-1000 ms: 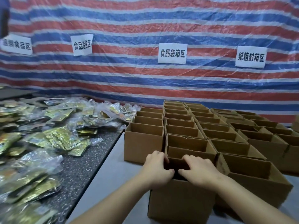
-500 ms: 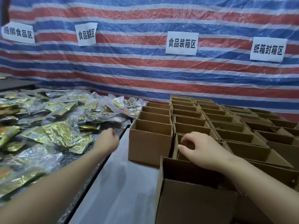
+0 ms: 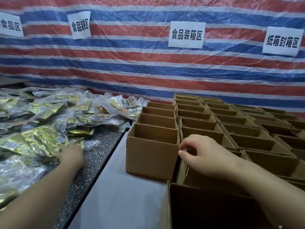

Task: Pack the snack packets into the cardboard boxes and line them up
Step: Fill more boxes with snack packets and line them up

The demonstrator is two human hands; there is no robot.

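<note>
Two hands: both in view
Left hand (image 3: 71, 153): on gold snack packets (image 3: 42, 139), grip unclear
Right hand (image 3: 202, 154): loosely curled, holding nothing, over open cardboard boxes (image 3: 151, 154)

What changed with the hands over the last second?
The left hand let go of the near box and reached left to the gold packets, now touching them; a grip isn't clear. The right hand lifted off too and hovers over the boxes, fingers curled. The box rows stayed put.
</note>
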